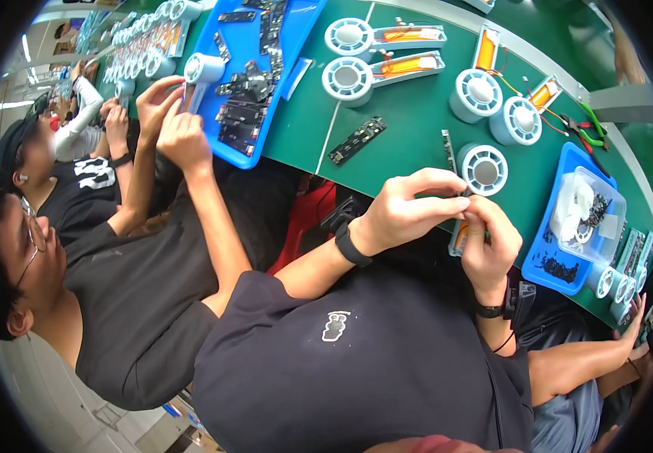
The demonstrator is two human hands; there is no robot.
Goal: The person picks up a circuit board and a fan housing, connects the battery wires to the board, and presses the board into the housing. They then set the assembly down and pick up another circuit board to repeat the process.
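My left hand (pixel 409 208) and my right hand (pixel 490 245) meet at the table's near edge, fingertips pinched together. Between them is something small and dark, too hidden to name. Just beyond the fingertips lies a light-blue fan head (pixel 484 171) with a round grille. Its handle shell (pixel 458 237), orange inside, shows partly below and between my hands, which cover the rest. A narrow circuit board (pixel 448 149) stands out beside the fan head, to its left. Farther left, a black circuit board (pixel 357 141) lies flat on the green table (pixel 394 162).
Several fan units with opened handles, such as one fan (pixel 476 95), lie beyond. Green-handled pliers (pixel 591 130) and a blue tray (pixel 535 266) holding a clear box (pixel 612 226) are at right. A blue tray of boards (pixel 247 160) stands left, where a co-worker's hands (pixel 183 136) handle another fan.
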